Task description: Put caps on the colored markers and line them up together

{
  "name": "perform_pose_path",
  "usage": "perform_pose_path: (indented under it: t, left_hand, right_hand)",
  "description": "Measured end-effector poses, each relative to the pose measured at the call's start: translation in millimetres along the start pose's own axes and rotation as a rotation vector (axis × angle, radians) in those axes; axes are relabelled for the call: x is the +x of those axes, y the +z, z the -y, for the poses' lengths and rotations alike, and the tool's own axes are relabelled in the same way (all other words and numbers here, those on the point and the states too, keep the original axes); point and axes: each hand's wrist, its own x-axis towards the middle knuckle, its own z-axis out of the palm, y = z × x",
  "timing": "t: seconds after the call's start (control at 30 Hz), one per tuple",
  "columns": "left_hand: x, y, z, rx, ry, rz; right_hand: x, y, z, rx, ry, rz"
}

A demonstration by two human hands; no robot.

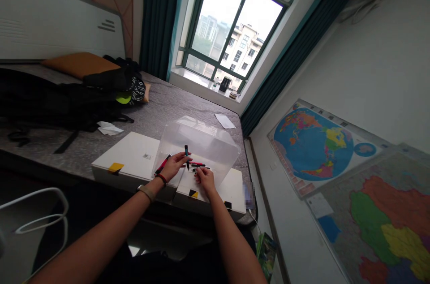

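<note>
Here we are, bedside beneath a bright window (237, 19)!
Left hand (176, 164) clamps an upright marker (187, 154); right hand (204, 179), grip unclear, meets pens (198, 165) at the clear bin (215, 140), white boxes (129, 154) below, world map (314, 140) alongside.

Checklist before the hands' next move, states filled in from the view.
1. Dark pen held by left hand: ok, roughly upright.
2. Right hand has a firm grip: cannot tell, fingertips too small to read.
3. Loose pens all together: not ok, a red one lies apart, left of the left hand.
4. White boxes under the work, lids down: ok.
5. White cable clear of both hands: ok, off to the left.
</note>
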Motion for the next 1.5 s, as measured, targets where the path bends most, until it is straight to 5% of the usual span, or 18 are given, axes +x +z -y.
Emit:
perform_pose_path:
  t: [0.1, 0.2, 0.37, 0.43, 0.63, 0.93, 1.1, 1.37, 1.5]
  left_hand:
    - [2.5, 0.4, -12.5, 0.079, 0.096, -0.009]
    - [4.5, 0.9, -15.3, 0.074, 0.104, -0.023]
    - [1.0, 5.0, -4.9, -0.16, -0.103, -0.114]
    - [-0.5, 7.6, 3.0, -0.27, -0.186, -0.189]
    - [3.4, 11.4, 21.5, -0.385, -0.248, -0.193]
    - [-2.0, 2.3, 12.8, -0.607, -0.21, -0.046]
    - [-2.6, 1.2, 24.1, -0.63, -0.273, -0.02]
    - [-5.6, 0.3, 33.5, -0.545, -0.269, 0.01]
    - [-8.7, 2.1, 32.6, -0.515, -0.263, 0.026]
  right_hand:
    - [11.5, 1.8, 19.4, -0.177, -0.025, 0.009]
    - [28.3, -0.3, 48.9, -0.593, -0.165, 0.019]
    - [55.7, -6.7, 82.8, -1.355, -0.161, 0.257]
    - [60.9, -6.1, 86.1, -1.485, -0.17, 0.382]
    - [65.5, 3.5, 86.3, -1.598, -0.402, 0.614]
    - [70.3, 8.4, 79.6, -1.611, -0.444, 0.706]
    - [73.2, 3.7, 82.8, -1.599, -0.419, 0.704]
    - [90.1, -20.4, 121.1, -1.7, -0.285, 0.572]
    - [80.7, -16.2, 116.0, -1.758, -0.201, 0.654]
